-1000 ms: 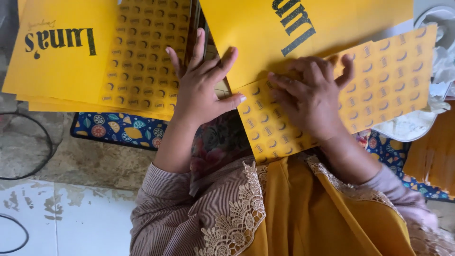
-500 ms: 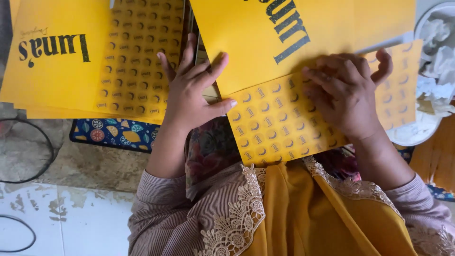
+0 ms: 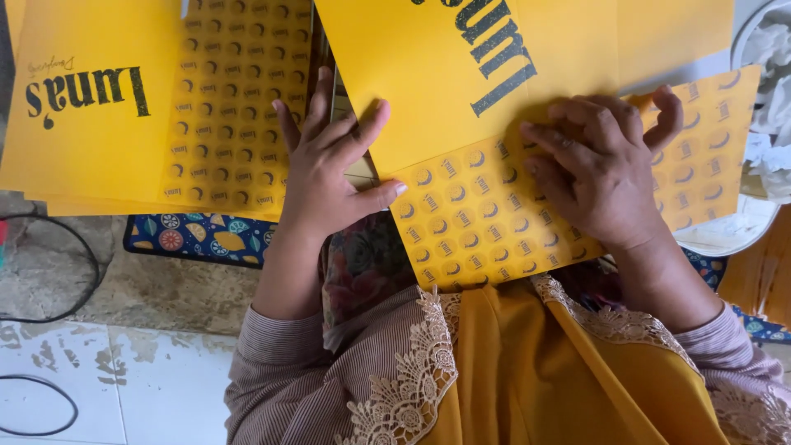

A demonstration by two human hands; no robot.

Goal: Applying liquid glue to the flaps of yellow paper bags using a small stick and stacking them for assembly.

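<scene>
The person's left hand (image 3: 329, 177) lies flat with fingers spread on the left edge of a yellow card sheet with a patterned flap of small round marks (image 3: 494, 222), pinning it without gripping. The right hand (image 3: 606, 177) rests palm-down on that patterned flap at centre right, fingers curled a little and pressing rather than closed around anything. The sheet sits in the middle of the frame, its plain printed half running to the upper right and its flap hanging toward the person's lap.

It looks as if a crease is being pressed along the line where plain and patterned parts meet. The next stroke would call for firm, even pressure along that fold while the left hand keeps the sheet from sliding.

In the upper left lies a stack of matching yellow sheets (image 3: 107, 107), just beside the left hand, leaving little slack there. A white bowl with crumpled paper (image 3: 762, 124) crowds the right edge. Below the sheet, a flowered cloth (image 3: 198, 239) shows, and the lower left holds a stone floor (image 3: 99, 371) with a black cable (image 3: 49, 280).
</scene>
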